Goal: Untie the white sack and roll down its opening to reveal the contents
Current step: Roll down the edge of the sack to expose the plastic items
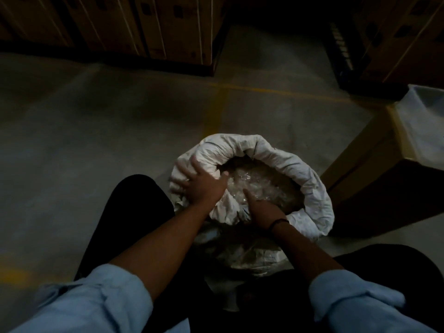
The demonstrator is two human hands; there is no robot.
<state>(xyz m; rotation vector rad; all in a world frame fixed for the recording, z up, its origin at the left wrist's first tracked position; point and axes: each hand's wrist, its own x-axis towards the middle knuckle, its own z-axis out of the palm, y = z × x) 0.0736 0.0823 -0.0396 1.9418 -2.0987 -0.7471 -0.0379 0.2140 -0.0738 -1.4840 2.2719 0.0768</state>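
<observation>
Nearest the camera, two light blue sleeves [96,299] are pushed up above the elbows, and both bare forearms reach forward and down between dark trouser legs [134,212]. The left forearm angles in from the lower left. The left hand [204,183] lies palm down on the near-left part of the sack's rolled rim, fingers [189,168] spread wide over the cloth and the thumb pointing inward toward the opening; it presses on the roll and is not closed round it. The right forearm comes in from the lower right, with a thin dark band [278,222] at the wrist. The right hand [262,205] sits at the near edge of the opening, its fingers dipped inside; whether they grip anything cannot be told in the dim light.

The white sack [310,183] stands on the grey floor [96,121] right in front of the person. Its top is open and rolled down into a thick ring, and crumpled clear plastic [254,181] shows inside.

Just beyond, at the right, stands a cardboard box [374,176]. A faded yellow line [216,111] crosses the floor, and stacked cartons [144,25] line the far edge.
</observation>
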